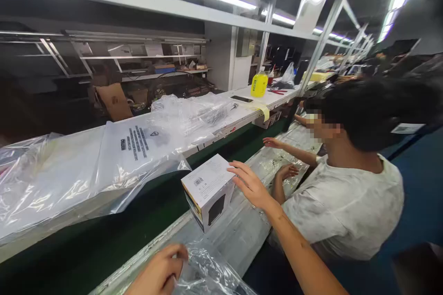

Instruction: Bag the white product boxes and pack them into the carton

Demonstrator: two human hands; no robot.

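Near the belt edge, our open right hand (249,185) touches the box (208,191); left hand (159,273) grips plastic (211,274). Box could tip.

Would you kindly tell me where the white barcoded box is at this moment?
In the head view the white box stands at centre, on the bench's near edge beside the green belt, with the right hand against its right side.

A yellow bottle (259,84) stands on the white shelf (242,110) across the green belt (104,235), with a roll of yellow tape (262,109) near it at the shelf's edge. A brown carton (114,100) leans behind. A co-worker in a white shirt (346,203) sits just beside.
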